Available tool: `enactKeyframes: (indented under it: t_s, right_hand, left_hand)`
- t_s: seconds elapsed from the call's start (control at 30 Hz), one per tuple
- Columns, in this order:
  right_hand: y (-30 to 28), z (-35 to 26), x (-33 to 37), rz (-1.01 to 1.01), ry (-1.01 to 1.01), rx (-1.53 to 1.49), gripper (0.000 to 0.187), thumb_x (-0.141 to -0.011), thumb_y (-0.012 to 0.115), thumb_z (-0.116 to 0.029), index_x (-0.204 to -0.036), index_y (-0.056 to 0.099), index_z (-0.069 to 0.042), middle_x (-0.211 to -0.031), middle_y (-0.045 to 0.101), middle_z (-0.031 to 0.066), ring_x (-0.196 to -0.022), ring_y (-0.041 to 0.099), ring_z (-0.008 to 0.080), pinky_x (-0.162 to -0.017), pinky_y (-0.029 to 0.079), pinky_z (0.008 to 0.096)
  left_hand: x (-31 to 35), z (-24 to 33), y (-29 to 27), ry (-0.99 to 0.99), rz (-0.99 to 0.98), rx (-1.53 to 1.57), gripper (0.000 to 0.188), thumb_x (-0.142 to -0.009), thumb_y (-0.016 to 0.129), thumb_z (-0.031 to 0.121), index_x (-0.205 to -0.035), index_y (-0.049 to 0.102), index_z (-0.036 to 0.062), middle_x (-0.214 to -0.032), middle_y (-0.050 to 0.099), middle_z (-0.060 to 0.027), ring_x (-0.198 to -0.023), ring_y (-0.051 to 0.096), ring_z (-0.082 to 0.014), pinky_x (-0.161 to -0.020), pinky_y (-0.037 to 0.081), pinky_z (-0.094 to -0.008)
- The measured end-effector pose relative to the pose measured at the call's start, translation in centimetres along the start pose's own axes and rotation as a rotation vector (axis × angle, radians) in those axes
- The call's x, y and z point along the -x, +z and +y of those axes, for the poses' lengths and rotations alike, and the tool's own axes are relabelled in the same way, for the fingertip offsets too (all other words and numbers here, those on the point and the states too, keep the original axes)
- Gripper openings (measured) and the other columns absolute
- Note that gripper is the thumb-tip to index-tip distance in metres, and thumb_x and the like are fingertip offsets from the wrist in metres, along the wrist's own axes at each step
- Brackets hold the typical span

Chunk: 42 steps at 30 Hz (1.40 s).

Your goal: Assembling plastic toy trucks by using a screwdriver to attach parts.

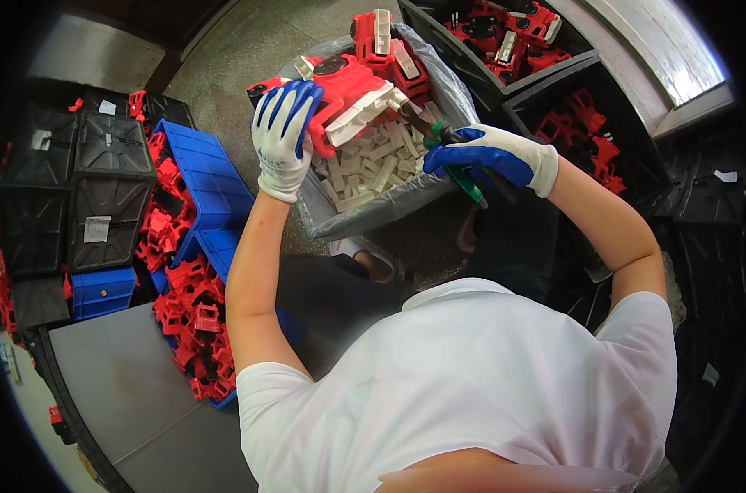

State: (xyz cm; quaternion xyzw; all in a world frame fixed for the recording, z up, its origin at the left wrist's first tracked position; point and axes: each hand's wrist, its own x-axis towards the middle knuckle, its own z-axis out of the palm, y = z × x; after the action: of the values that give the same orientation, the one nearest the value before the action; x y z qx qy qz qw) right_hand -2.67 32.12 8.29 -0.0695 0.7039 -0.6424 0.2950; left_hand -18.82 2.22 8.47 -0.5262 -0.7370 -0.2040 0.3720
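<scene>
My left hand, in a white and blue coated glove, grips the side of a red plastic toy vehicle body with a black round part on it. A white plastic piece runs along the body's near edge. In my right hand, gloved alike, is a pair of pliers with dark green and black handles. Their jaws reach the right end of the white piece; whether they bite on it I cannot tell. Below lies a bag-lined box holding many loose white plastic pieces.
More red toy bodies with white parts rest at the box's far side. Black crates of red parts stand at the right. On the left are a blue bin, heaped red parts and stacked black crates.
</scene>
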Motion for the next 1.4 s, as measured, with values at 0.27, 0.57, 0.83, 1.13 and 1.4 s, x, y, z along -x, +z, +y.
enactKeyframes:
  t_s: [0.27,0.57,0.83,1.13,1.4]
  right_hand:
    - [2.2,-1.3,1.6,0.067,0.017,-0.108,0.031,-0.094,0.057,-0.03,-0.107,0.068,-0.004,-0.095,0.065,0.0017,-0.078,0.057,0.0058,-0.07,0.046,0.0215]
    - [3.0,2.8,2.5,0.087,0.079,-0.195,0.025,-0.09,0.063,-0.025,-0.103,0.066,-0.004,-0.087,0.064,0.0025,-0.072,0.058,0.0066,-0.062,0.047,0.0219]
    - [4.7,1.3,4.2,0.429,0.112,0.636,0.05,-0.085,0.065,-0.041,-0.121,0.057,-0.007,-0.122,0.055,0.0166,-0.111,0.056,0.0318,-0.095,0.044,0.0371]
    - [5.6,0.7,5.2,0.248,-0.102,0.818,0.041,-0.083,0.069,-0.029,-0.116,0.059,-0.007,-0.121,0.052,0.0151,-0.113,0.052,0.0336,-0.098,0.042,0.0409]
    - [5.8,3.6,4.7,0.264,-0.03,0.888,0.036,-0.084,0.062,-0.029,-0.114,0.06,-0.01,-0.118,0.054,0.0154,-0.111,0.053,0.034,-0.095,0.043,0.0413]
  left_hand:
    - [-0.4,2.6,-2.6,0.139,-0.017,-0.069,0.043,-0.07,0.059,0.009,-0.112,0.068,0.0115,-0.116,0.062,-0.0099,-0.109,0.057,-0.031,-0.098,0.042,-0.0486]
    - [-1.6,5.0,-4.5,0.237,-0.213,0.013,0.052,-0.066,0.066,0.011,-0.118,0.063,0.0124,-0.126,0.057,-0.0123,-0.116,0.053,-0.0338,-0.099,0.04,-0.0509]
    - [1.5,3.3,-5.6,-0.998,-0.232,1.649,0.079,-0.082,0.065,0.007,-0.149,0.024,0.0034,-0.15,0.032,-0.0114,-0.139,0.031,-0.0228,-0.113,0.026,-0.036]
    - [1.7,6.4,-4.2,-1.064,-0.606,1.244,0.075,-0.082,0.071,0.005,-0.146,0.031,0.0084,-0.129,0.051,-0.0032,-0.112,0.052,-0.0111,-0.099,0.041,-0.0277]
    - [4.1,6.4,-1.8,-1.283,-0.465,1.559,0.076,-0.081,0.069,0.003,-0.146,0.031,0.0078,-0.129,0.05,-0.0047,-0.115,0.05,-0.0111,-0.099,0.041,-0.0285]
